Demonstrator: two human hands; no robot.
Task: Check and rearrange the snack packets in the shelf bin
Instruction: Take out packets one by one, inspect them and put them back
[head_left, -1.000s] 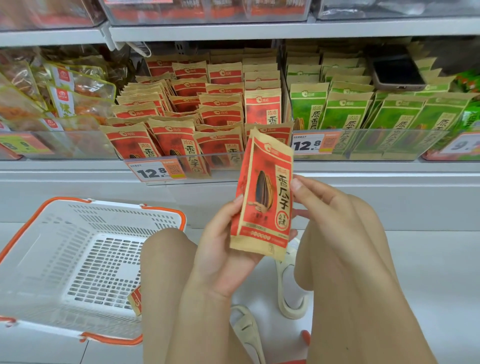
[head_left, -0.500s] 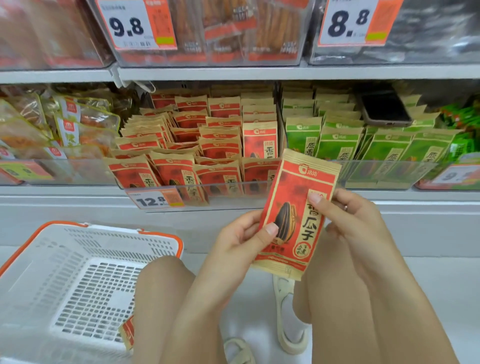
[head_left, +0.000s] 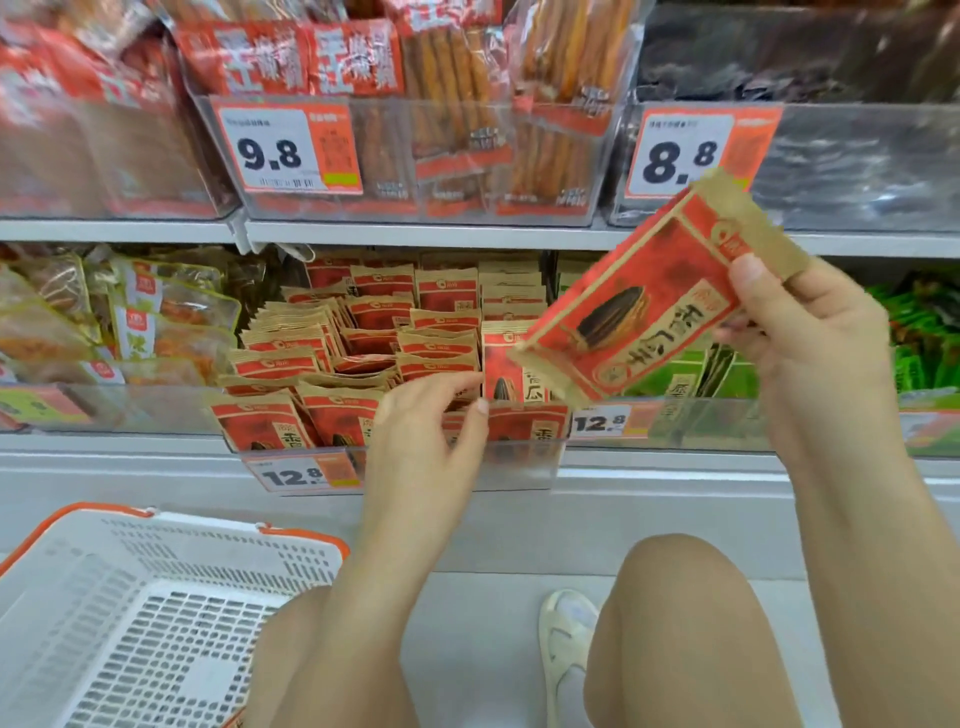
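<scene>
basket: one white basket (head_left: 156, 613) with orange rim, on the floor at lower left, just below the shelf front; no packet clearly seen inside.
left hand: left hand (head_left: 421, 436) at the front edge of the clear shelf bin (head_left: 519, 462), fingers loosely curled, tips touching the tops of the front-row red packets (head_left: 353, 364); whether it actually pinches one I cannot tell.
right hand: right hand (head_left: 800, 332) raised over the bin's right side, thumb and fingers pinching one held packet (head_left: 639, 306) near its top end; packet tilted, lower corner hanging above the front right of the bin.
task thing: held packet is out of the bin, in the air; the rest stand in rows inside the bin on the lower shelf.
count, hands: two. Held packets: one.
count, red packets in bin: too many and too overlapped for an exact count; several rows, left rows leaning.
count, price tags readable: four (12.8 twice, 9.8, 8.8).
risk 1: the end-pinch is light; judged, the packet could slip and drop to the floor or basket.
risk 2: left fingers pushing the front row could topple the leaning rows forward.
risk 3: green packets (head_left: 680, 379) sit in the adjacent bin; a misplaced return there is possible.
</scene>
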